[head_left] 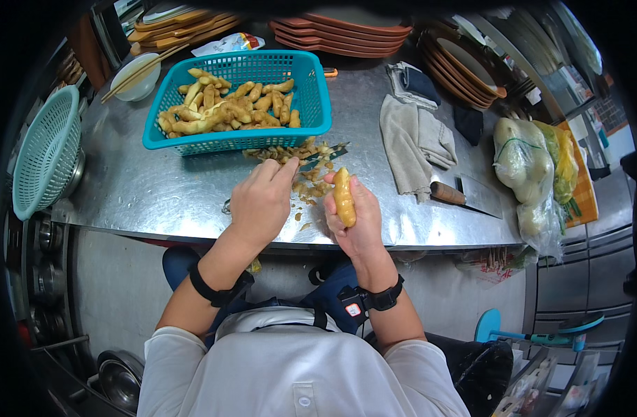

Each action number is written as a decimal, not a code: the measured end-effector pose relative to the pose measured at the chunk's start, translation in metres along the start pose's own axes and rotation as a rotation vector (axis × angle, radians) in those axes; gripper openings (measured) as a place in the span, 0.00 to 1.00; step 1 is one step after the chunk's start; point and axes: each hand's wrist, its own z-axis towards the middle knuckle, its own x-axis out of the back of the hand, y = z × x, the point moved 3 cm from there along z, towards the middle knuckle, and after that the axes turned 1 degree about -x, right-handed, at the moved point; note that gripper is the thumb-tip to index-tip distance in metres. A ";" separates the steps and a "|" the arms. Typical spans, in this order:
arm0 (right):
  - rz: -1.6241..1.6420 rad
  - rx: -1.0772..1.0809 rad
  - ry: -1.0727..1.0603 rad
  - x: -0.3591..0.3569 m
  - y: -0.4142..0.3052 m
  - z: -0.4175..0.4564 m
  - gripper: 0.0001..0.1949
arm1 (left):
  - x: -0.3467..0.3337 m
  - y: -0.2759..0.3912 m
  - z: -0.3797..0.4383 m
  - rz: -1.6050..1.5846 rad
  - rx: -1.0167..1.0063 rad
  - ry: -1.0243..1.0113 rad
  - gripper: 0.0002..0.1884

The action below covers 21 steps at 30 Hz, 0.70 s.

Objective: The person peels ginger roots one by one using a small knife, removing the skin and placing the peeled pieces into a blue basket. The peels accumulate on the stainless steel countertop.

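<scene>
My right hand (354, 211) is closed around a peeled, knobbly root (344, 198), maybe ginger, that stands up between thumb and fingers. My left hand (264, 195) grips a dark-bladed peeler or knife (323, 156); its handle is hidden in my fingers, so which tool it is I cannot tell. The blade lies above the root, over a heap of brown peelings (282, 154) on the steel table (167, 193). Beyond my hands, a turquoise plastic basket (235, 139) holds many peeled roots (219, 112).
A cleaver (477, 195) with a wooden handle and folded cloths (415, 138) lie to the right, beside bagged vegetables (524, 161). At the left are a pale green colander (47, 151) and a bowl (137, 78) with chopsticks. Stacked brown trays (344, 39) line the back.
</scene>
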 end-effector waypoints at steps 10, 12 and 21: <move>-0.016 0.024 0.092 -0.001 0.008 0.005 0.20 | 0.005 0.012 -0.001 -0.162 -0.302 -0.024 0.22; -0.056 0.011 0.121 0.000 0.008 0.005 0.21 | 0.005 0.012 -0.001 -0.111 -0.282 -0.007 0.23; 0.044 -0.043 -0.034 0.006 -0.001 0.000 0.23 | -0.001 -0.001 0.001 0.074 -0.015 -0.038 0.15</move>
